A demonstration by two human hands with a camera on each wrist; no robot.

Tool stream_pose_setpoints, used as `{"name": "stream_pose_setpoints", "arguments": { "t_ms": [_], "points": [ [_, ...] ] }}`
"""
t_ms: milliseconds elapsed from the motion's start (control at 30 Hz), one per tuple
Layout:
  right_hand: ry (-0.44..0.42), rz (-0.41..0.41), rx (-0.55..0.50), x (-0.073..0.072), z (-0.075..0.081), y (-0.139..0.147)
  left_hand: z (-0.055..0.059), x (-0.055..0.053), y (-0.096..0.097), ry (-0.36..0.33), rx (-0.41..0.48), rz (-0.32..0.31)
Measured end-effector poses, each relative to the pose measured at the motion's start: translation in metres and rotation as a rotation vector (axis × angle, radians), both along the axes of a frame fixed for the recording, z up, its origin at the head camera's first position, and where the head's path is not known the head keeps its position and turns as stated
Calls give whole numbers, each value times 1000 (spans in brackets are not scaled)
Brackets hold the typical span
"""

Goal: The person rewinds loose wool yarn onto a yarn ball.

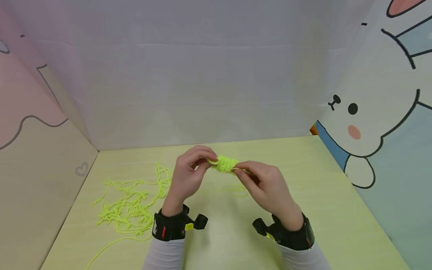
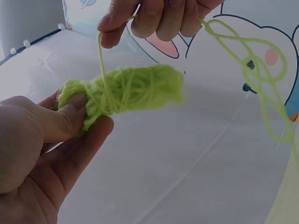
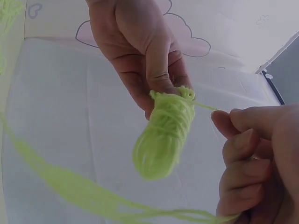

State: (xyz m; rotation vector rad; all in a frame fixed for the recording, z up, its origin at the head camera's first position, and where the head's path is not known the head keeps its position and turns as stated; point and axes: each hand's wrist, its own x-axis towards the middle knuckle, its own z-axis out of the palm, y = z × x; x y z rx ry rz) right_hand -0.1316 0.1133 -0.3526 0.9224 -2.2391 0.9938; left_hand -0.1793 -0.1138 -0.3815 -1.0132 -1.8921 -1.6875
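Observation:
A small bundle of neon yellow-green yarn (image 1: 225, 164) is held up above the table, strands wound round its middle. My left hand (image 1: 190, 170) pinches one end of it between thumb and fingers; in the left wrist view the bundle (image 2: 140, 91) points away from that hand. My right hand (image 1: 266, 183) pinches a single strand (image 3: 205, 106) between thumb and forefinger, taut from the bundle. Its other fingers are curled, and loose loops of yarn (image 2: 261, 70) trail from beneath them. The right hand (image 3: 257, 158) stays just apart from the bundle.
A loose, tangled heap of the same yarn (image 1: 129, 210) lies on the left of the pale wooden table (image 1: 337, 210), one strand running to the front edge. A white curtain (image 1: 202, 82) stands behind, with printed panels (image 1: 381, 123) at the sides. Both wrists wear black camera straps (image 1: 168, 227).

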Motion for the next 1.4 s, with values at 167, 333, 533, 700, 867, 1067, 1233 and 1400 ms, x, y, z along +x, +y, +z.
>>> {"name": "stream_pose_setpoints", "arguments": {
  "t_ms": [167,333,533,700,867,1067,1233,1400],
  "points": [
    [37,-4,-42,-5,-3,0,-3,3,-3,-54,-34,-111],
    [33,-2,-47,-6,-4,0,-4,5,-3,-103,-76,-214],
    [20,-16,-26,-8,-6,0,-3,6,-3,-138,-76,-301],
    [-39,-18,-17,-9,-7,1,-1,8,-5,-117,-25,-371],
    [-136,-1,20,-12,-10,0,-2,8,-4,-95,45,-406],
    [-207,15,54,-16,-13,0,5,10,-1,-93,137,-373],
    [-236,6,88,-15,-12,-3,14,11,0,-122,174,-226],
    [-262,59,180,-11,-7,-8,20,9,3,-140,237,-39]
  ]
}}
